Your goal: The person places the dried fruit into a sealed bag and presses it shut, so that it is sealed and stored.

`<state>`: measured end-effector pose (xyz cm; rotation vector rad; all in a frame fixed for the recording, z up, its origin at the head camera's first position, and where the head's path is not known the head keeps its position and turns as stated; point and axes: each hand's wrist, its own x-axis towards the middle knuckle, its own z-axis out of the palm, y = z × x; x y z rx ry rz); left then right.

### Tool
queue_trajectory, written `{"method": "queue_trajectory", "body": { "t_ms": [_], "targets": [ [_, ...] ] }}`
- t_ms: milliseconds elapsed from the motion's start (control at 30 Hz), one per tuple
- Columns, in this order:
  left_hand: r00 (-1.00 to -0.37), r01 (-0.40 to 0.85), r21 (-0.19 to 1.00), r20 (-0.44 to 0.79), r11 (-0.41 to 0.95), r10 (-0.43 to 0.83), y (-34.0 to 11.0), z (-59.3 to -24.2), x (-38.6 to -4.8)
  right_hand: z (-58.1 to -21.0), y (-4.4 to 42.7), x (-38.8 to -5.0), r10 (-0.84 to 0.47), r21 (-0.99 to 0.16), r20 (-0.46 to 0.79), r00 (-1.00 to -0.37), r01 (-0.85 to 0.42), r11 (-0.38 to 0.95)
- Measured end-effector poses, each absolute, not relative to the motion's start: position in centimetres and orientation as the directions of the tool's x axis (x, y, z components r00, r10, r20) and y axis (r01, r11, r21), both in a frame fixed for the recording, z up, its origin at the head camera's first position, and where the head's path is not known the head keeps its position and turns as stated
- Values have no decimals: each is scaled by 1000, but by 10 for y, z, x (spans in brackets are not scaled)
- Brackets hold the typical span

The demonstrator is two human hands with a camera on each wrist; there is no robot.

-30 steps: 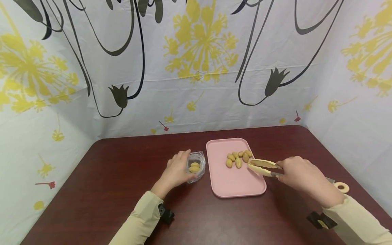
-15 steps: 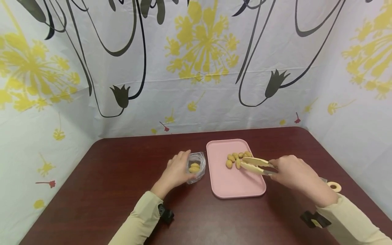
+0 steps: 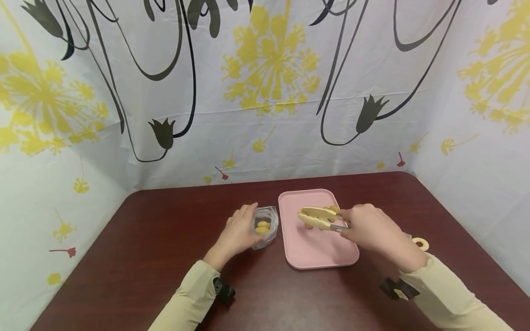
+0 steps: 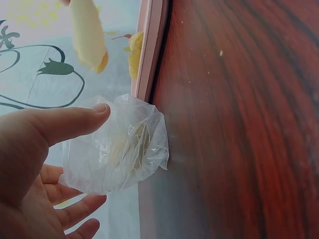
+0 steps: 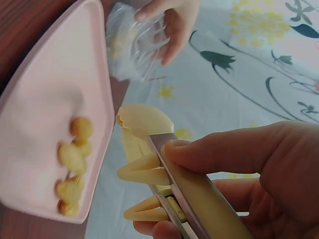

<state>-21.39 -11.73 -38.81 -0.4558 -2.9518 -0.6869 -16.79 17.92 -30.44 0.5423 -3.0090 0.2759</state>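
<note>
My left hand [image 3: 237, 235] holds a clear plastic bag [image 4: 119, 149] upright on the table, thumb on one side and fingers on the other. Inside the bag lie small yellow-brown oval pieces [image 3: 262, 227]. My right hand [image 3: 370, 230] grips cream-tipped metal tongs [image 3: 316, 217] by their sides, above the pink tray [image 3: 314, 253]. In the right wrist view, several rounded yellow-brown pieces [image 5: 72, 158] sit on the tray, apart from the tongs. Whether a piece is between the tong tips, I cannot tell. From the head, the tongs hide most of the tray's pieces.
The dark red-brown table [image 3: 165, 257] carries the tray just right of the bag. The tongs' ring end [image 3: 421, 244] shows beyond my right wrist. A white cloth with printed flowers [image 3: 265, 147] hangs behind the table and on both sides.
My right hand has moved left with the tongs, from the tray's right edge across the pieces and toward the bag. My left hand and the bag stay put.
</note>
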Motion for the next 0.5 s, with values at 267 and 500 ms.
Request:
{"method": "queue_trajectory", "body": {
  "t_ms": [267, 500],
  "targets": [
    [-949, 314, 422, 149, 851, 277, -115, -388, -214, -300, 149, -173, -404, -182, 128, -906, -422, 888],
    [-947, 320, 437, 152, 840, 282, -115, -389, -213, -302, 127, -180, -434, -189, 123, -893, -450, 873]
  ]
}}
